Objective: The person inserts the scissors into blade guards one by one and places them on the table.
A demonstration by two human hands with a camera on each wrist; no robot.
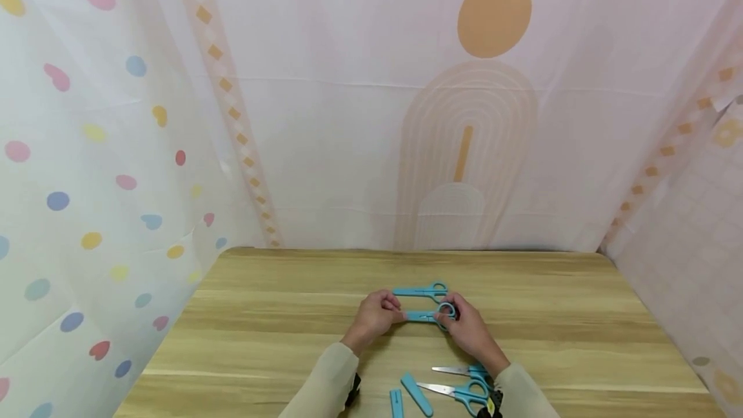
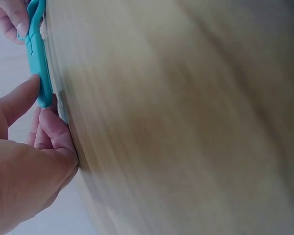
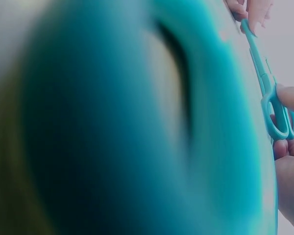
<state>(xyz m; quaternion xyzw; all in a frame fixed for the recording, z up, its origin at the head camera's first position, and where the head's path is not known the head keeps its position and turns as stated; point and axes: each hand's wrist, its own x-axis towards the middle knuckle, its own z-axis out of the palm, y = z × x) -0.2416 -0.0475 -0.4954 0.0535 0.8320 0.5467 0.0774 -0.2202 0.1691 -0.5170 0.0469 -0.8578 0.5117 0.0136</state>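
Both hands hold one pair of blue scissors point(image 1: 428, 317) whose blades are inside a blue sheath point(image 1: 415, 316). My left hand point(image 1: 376, 319) pinches the sheath's closed end, its thumb on top in the left wrist view. At the other end, my right hand point(image 1: 466, 326) grips the finger loops, with the thumb against them in the right wrist view. Just beyond lies a second pair of sheathed blue scissors point(image 1: 413, 291) on the wooden table point(image 1: 278, 315), its loops close to the right fingertips.
Two unsheathed scissors, a nearer pair point(image 1: 464, 394) and a farther pair point(image 1: 476, 371), lie by the right wrist, partly covered by it. Left of them are two loose blue sheaths, one slanted point(image 1: 416, 395) and one upright in view point(image 1: 397, 404). A patterned curtain point(image 1: 336, 147) hangs behind the table.
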